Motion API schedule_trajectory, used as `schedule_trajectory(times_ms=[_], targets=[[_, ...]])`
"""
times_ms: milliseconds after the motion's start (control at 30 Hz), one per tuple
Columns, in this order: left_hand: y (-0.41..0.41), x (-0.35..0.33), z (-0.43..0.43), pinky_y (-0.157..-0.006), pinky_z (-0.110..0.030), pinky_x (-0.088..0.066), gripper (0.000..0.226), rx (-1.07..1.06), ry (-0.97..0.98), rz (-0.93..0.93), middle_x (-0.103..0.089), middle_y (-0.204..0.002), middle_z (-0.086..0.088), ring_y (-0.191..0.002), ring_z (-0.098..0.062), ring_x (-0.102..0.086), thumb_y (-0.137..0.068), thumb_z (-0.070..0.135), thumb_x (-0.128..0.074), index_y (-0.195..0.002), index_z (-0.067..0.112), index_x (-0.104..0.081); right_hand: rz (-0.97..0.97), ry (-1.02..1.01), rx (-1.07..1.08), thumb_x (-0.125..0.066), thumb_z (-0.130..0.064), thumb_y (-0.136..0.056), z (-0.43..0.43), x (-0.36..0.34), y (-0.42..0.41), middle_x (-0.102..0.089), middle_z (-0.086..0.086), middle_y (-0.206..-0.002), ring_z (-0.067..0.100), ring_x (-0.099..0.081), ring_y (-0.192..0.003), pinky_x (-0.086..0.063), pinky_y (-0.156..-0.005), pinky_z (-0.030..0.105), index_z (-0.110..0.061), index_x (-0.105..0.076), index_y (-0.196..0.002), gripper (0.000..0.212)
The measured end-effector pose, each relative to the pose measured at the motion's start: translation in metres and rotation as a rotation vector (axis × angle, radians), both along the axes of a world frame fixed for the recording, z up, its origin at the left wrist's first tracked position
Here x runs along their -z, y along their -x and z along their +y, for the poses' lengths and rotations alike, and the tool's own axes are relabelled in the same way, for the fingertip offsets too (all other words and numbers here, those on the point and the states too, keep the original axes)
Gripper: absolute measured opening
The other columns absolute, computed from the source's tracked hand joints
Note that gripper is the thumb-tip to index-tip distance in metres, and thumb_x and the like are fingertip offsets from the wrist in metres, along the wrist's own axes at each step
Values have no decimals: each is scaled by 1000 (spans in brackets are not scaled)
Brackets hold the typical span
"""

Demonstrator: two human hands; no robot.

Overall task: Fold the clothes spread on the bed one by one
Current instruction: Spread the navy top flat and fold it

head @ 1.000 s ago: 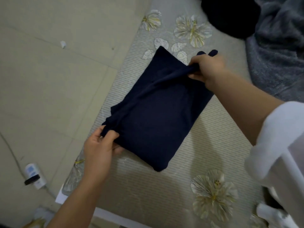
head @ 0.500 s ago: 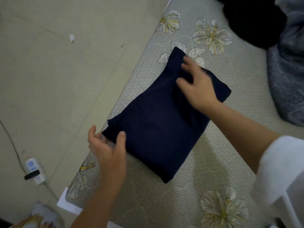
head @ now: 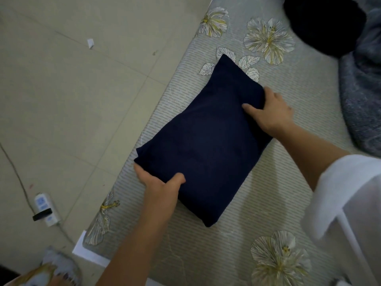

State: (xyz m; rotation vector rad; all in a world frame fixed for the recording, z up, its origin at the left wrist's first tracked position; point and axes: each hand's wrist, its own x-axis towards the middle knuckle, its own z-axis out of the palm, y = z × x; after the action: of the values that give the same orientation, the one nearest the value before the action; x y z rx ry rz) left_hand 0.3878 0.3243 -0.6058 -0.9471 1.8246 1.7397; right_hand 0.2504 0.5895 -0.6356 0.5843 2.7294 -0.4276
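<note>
Head view: my left hand (head: 158,184) and right hand (head: 270,112) each grip an edge of the navy garment (head: 206,141), which lies folded compact on the bed (head: 268,203). I judge the black heap (head: 321,23) and grey heap (head: 362,100) beyond are not yet folded.

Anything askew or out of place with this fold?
Nothing much: the navy garment lies as a tidy rectangle on the bed, left hand and right hand gripping opposite edges. One white scrap litters the floor.

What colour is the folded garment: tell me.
Plain dark navy, no print; the garment shows best in the head view.
</note>
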Motion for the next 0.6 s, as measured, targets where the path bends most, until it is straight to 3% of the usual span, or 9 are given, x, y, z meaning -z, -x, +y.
schedule_trajectory(times_ms=[67, 200, 300, 400, 433, 500, 600], targets=[[-5, -1, -2, -101, -40, -44, 107, 44, -3, 6, -35, -144, 7, -114, -8, -49, -81, 5, -63, -149, 38, 12, -7, 43, -6, -62, -51, -84, 14, -4, -5, -56, 10, -126, 31, -53, -115, -41, -88, 41, -15, -45, -131, 61], [-4, -4, -12, -99, -41, -45, 95, 22, 50, 88, -42, -142, 4, -114, -11, -52, -78, 2, -57, -151, 33, -3, -105, 231, 127, -76, -37, -77, 29, -11, -23, -62, -1, -83, 21, -61, -82, -42, -65, 28, -13, -61, -95, 33], [1, -7, -29, -79, -27, -41, 91, -4, 147, 81, -39, -133, 11, -96, -3, -51, -80, 5, -53, -150, 35, -3, -384, 411, 221, -85, -29, -64, 47, -23, -63, -71, 4, -87, 18, -66, -76, -48, -59, 25, -10, -68, -89, 35], [-5, -5, -48, -84, -34, -40, 83, 5, 235, 35, -43, -128, 6, -99, -12, -52, -87, 19, -52, -149, 41, -1, -748, 533, 201, -83, -39, -63, 58, -36, -117, -76, 4, -90, 17, -72, -77, -53, -61, 24, -13, -70, -98, 46], [-9, -4, -52, -88, -35, -40, 81, 19, 251, 14, -45, -132, 4, -106, -16, -52, -89, 23, -53, -150, 39, -1, -758, 564, 206, -81, -45, -64, 59, -38, -132, -76, 3, -90, 16, -72, -77, -53, -59, 22, -13, -70, -99, 49], [-17, -4, -58, -89, -33, -36, 78, 65, 279, -38, -41, -142, -2, -119, -21, -47, -91, 32, -56, -151, 33, -6, -563, 681, 337, -78, -53, -62, 58, -37, -154, -76, 4, -92, 18, -72, -84, -55, -66, 24, -10, -70, -101, 59], [-23, -4, -63, -84, -32, -39, 73, 140, 289, -77, -43, -143, -7, -111, -20, -49, -88, 39, -60, -149, 25, -21, -194, 855, 638, -80, -49, -64, 44, -32, -164, -75, 5, -97, 21, -71, -92, -55, -79, 32, -8, -69, -103, 58]])
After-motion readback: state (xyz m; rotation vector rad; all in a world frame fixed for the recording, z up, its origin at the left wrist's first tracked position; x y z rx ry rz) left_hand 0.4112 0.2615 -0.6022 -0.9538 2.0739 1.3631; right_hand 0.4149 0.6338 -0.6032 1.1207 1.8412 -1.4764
